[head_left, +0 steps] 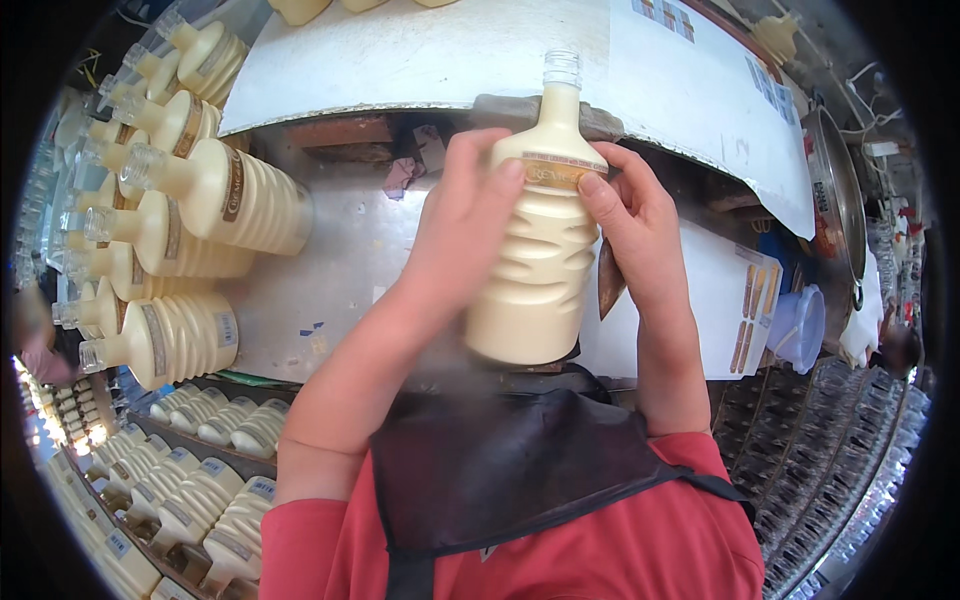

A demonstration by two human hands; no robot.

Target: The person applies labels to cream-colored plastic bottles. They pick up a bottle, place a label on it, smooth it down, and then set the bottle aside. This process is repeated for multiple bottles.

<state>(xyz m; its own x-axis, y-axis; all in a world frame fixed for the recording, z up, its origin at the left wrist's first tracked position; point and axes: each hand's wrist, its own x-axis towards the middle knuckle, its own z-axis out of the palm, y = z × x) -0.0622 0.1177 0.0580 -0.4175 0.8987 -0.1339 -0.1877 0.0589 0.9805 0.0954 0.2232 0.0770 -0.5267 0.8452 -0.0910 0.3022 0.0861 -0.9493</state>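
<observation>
I am looking down on a steel worktop (330,270) partly covered by a white sheet (450,50) at its far side. Along the left, a stack of cream-filled bottles (200,200) is lying on its side, necks pointing left, with more of the same bottles in a crate (190,480) below the worktop edge. At the right, a metal pan (835,190) is leaning near a small translucent tub (800,325).

The bottle (540,230) being handled is standing upright in mid-air over the near edge of the worktop, long axis vertical, open clear neck at the top, base toward my chest. It is sitting directly between both hands, so neither is nearer; each is touching it.

My left hand (465,230) is wrapping the left flank of the bottle, its fingers (500,175) curled closed against the shoulder, thumb hidden behind. My right hand (640,225) is holding the right flank, its fingers (590,185) pressing flat on the gold label band (555,172) around the shoulder; they are half-curled, not a full fist. Both hands are gripping the same bottle, nothing else in them.

Behind the right hand, a brown strip (610,280) is showing; I cannot tell what it is.
</observation>
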